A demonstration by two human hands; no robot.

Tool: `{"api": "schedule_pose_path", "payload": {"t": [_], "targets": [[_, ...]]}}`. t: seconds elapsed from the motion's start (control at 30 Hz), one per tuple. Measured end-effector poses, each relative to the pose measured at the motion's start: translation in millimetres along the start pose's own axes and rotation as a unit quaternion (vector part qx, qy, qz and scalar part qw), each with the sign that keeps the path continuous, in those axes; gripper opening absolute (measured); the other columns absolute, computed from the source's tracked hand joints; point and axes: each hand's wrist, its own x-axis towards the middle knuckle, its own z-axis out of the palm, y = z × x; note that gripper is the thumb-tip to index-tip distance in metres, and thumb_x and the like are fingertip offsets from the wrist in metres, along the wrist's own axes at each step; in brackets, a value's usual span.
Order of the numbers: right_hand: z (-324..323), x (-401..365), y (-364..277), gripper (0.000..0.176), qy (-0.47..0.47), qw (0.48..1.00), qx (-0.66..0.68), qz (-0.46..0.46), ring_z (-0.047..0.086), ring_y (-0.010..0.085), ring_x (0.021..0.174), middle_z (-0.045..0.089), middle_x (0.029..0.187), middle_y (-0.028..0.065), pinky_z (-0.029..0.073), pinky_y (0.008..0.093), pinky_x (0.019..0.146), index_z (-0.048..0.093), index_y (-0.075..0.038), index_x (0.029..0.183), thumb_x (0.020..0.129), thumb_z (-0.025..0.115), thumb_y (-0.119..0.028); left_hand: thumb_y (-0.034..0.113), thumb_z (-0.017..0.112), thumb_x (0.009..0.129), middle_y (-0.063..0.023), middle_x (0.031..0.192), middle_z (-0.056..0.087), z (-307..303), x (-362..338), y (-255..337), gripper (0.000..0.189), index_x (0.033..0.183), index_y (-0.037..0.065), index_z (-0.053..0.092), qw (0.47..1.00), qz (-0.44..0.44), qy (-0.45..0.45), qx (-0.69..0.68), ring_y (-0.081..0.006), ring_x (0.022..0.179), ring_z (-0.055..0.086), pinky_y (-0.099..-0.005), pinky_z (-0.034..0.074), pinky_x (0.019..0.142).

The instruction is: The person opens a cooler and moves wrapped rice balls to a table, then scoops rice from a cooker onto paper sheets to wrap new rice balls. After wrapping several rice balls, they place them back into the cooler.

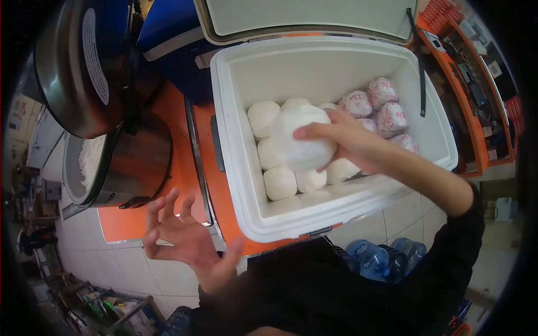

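Note:
My right hand (350, 137) grips a white round bundle (305, 140), slightly blurred, which looks like a paper-wrapped rice portion. The hand holds it over the open white cooler (227, 168). Inside, under and around that bundle, lie several plain white round bundles (280, 183). On the cooler's right side sit several wrapped rice bundles with pink print (390, 119), where the letters "ICE" can be read. My left hand (188, 235) is empty, fingers spread and curved, in front of the rice cooker and left of the cooler's near corner.
A large rice cooker (140, 162) with its lid raised stands at the left, white rice (91, 159) inside. The cooler's lid (314, 19) is tipped back. Behind is a blue cooler (171, 33). Water bottles (370, 257) stand on the floor; orange shelving (465, 112) is at right.

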Motion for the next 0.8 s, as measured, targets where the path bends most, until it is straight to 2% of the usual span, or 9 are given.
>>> {"api": "schedule_pose_path", "payload": {"t": [0.1,0.2,0.33,0.43,0.6,0.67,0.73,0.77,0.8], "targets": [[-8,62,33,0.081,0.122,0.984,-0.058,0.114,0.046,0.0249,0.107,0.039,0.118,0.0143,0.051,0.0364,0.071,0.026,0.002,0.121,0.065,0.072,-0.034,0.007,0.065,0.067,-0.0121,0.127,0.025,-17,-19,-17,0.076,0.124,0.019,0.017,0.996,-0.059,0.058,0.036,-0.0294,0.118,0.031,-0.044,0.033,0.091],[5,112,77,0.079,0.052,0.991,-0.01,0.125,0.044,0.0241,0.108,0.037,0.119,0.0119,0.052,0.0367,0.071,0.025,-0.003,0.125,0.067,0.071,-0.032,0.002,0.058,0.073,-0.0111,0.126,0.027,-39,-40,-32,0.067,0.124,0.017,0.018,0.984,-0.118,0.106,0.08,-0.0258,0.116,0.033,-0.0414,0.034,0.091],[12,113,103,0.074,0.06,0.994,0.088,0.025,0.045,0.0233,0.105,0.039,0.118,0.012,0.05,0.0365,0.075,0.025,-0.007,0.127,0.072,0.068,-0.032,0.001,0.054,0.077,-0.0097,0.124,0.03,-71,-63,-32,0.058,0.122,0.013,0.02,0.947,-0.205,0.2,0.147,-0.0241,0.113,0.035,-0.039,0.034,0.091],[6,114,117,0.067,0.193,0.976,-0.08,0.069,0.047,0.0231,0.102,0.042,0.115,0.0133,0.046,0.0355,0.08,0.025,-0.006,0.128,0.077,0.063,-0.028,0.002,0.054,0.078,-0.0093,0.121,0.031,-95,-74,-35,0.056,0.122,0.012,0.02,0.924,-0.237,0.254,0.156,-0.0242,0.112,0.036,-0.0377,0.034,0.09],[-15,160,176,0.071,0.197,0.975,-0.105,0.013,0.045,0.0196,0.097,0.042,0.108,0.0136,0.043,0.0381,0.081,0.014,-0.011,0.132,0.08,0.06,-0.025,-0.001,0.056,0.077,-0.009,0.119,0.031,-128,-76,-47,0.058,0.121,0.01,0.02,0.927,-0.227,0.274,0.117,-0.0242,0.111,0.037,-0.0358,0.036,0.09],[2,127,134,0.062,0.131,0.99,-0.032,0.027,0.042,0.0185,0.097,0.044,0.104,0.0073,0.043,0.0407,0.079,0.021,-0.014,0.13,0.081,0.059,-0.023,-0.004,0.057,0.076,-0.0088,0.118,0.03,-146,-73,-49,0.06,0.121,0.01,0.02,0.924,-0.234,0.269,0.139,-0.0238,0.11,0.039,-0.0344,0.04,0.087],[-20,98,87,0.058,0.043,0.997,-0.029,0.055,0.05,0.0118,0.077,0.048,0.094,0.0031,0.045,0.0288,0.065,0.021,-0.009,0.133,0.085,0.051,-0.021,-0.003,0.059,0.075,-0.0085,0.118,0.028,-183,-78,-56,0.061,0.12,0.01,0.02,0.918,-0.235,0.277,0.162,-0.0232,0.108,0.04,-0.0332,0.043,0.083],[-24,89,65,0.054,0.063,0.971,-0.231,0.009,0.052,0.013,0.076,0.053,0.093,0.0045,0.046,0.0276,0.066,0.028,-0.006,0.132,0.084,0.05,-0.021,-0.003,0.059,0.075,-0.0089,0.117,0.028,-209,-86,-61,0.061,0.12,0.011,0.02,0.907,-0.244,0.296,0.176,-0.023,0.108,0.04,-0.0332,0.044,0.083],[5,62,33,0.043,0.074,0.902,-0.415,-0.095,0.053,0.013,0.07,0.056,0.084,0.0074,0.046,0.0299,0.063,0.041,-0.003,0.121,0.081,0.05,-0.015,-0.002,0.06,0.074,-0.0092,0.117,0.027,-238,-96,-67,0.062,0.119,0.011,0.02,0.895,-0.253,0.316,0.188,-0.0228,0.107,0.04,-0.0332,0.045,0.082]]}}
